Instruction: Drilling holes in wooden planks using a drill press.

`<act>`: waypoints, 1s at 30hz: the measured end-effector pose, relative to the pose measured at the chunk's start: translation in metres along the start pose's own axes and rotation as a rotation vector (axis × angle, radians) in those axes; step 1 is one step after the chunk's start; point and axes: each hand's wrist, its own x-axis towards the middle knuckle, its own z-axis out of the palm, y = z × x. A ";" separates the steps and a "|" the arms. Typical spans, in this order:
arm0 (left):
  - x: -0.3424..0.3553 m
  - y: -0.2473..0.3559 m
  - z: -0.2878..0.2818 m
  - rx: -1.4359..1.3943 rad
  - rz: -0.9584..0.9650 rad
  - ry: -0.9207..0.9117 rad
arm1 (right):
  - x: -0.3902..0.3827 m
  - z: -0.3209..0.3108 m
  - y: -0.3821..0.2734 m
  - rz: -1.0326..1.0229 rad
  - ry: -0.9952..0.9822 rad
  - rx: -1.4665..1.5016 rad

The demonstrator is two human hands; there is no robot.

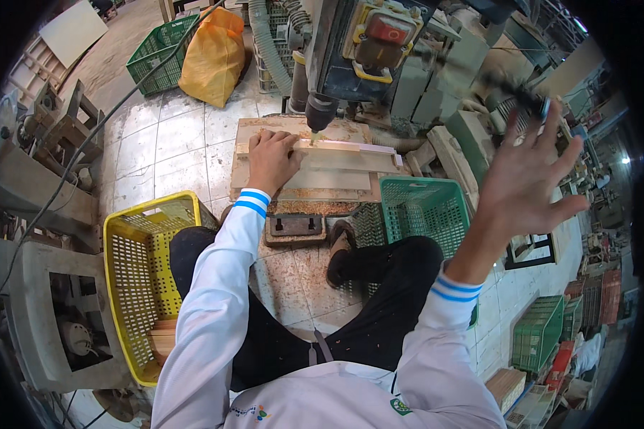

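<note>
My left hand (272, 159) is closed over the left part of a narrow pale wooden strip (347, 146), with its fingers bent along the far edge. The strip lies across the wooden worktable (254, 129) of a drill press. Just right of those fingers, the drill chuck (321, 112) points down with its bit (314, 137) at the strip; whether the bit has entered the wood I cannot tell. My right hand (526, 171) is raised at the right, fingers spread and empty. Beyond its fingertips is a blurred dark feed lever (511, 93).
A yellow basket (114, 286) with wooden pieces stands by my left leg, and a green basket (422, 187) sits right of the worktable. A switch box (383, 36) is on the machine. Behind are an orange sack (211, 61) and another green crate (157, 61). Shavings litter the floor.
</note>
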 end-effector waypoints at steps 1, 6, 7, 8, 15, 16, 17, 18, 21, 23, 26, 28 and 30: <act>0.001 0.000 0.000 0.012 0.015 0.013 | 0.014 0.004 -0.006 0.047 -0.084 0.112; 0.005 0.001 -0.004 0.017 -0.035 -0.031 | 0.004 -0.017 0.012 0.242 0.297 -0.101; 0.005 0.002 -0.007 -0.008 -0.046 -0.036 | -0.008 -0.026 0.017 0.316 0.325 -0.112; 0.005 0.004 -0.011 0.005 -0.049 -0.033 | -0.020 -0.035 0.020 0.368 0.364 -0.160; -0.023 0.046 -0.056 -0.216 -0.162 -0.532 | -0.078 -0.082 0.021 0.508 0.470 -0.332; -0.035 0.058 -0.058 -0.586 -0.295 -0.656 | -0.083 -0.087 0.021 0.529 0.447 -0.359; -0.050 0.068 -0.059 -1.002 -0.394 -0.698 | -0.088 -0.091 0.020 0.538 0.420 -0.391; -0.064 0.083 -0.054 -1.411 -0.714 -0.801 | -0.093 -0.096 0.020 0.551 0.429 -0.389; -0.101 0.115 -0.040 -2.027 -1.250 -0.892 | -0.102 -0.109 0.016 0.627 0.396 -0.346; -0.113 0.125 -0.033 -2.227 -1.463 -0.901 | -0.107 -0.114 0.014 0.679 0.372 -0.310; -0.119 0.135 -0.029 -2.241 -1.326 -1.001 | -0.114 -0.115 0.011 0.639 0.347 -0.360; -0.121 0.142 -0.031 -2.055 -1.210 -0.890 | -0.120 -0.112 0.011 0.655 0.327 -0.412; -0.119 0.144 -0.035 -1.762 -1.401 -0.771 | -0.127 -0.108 0.011 0.660 0.285 -0.464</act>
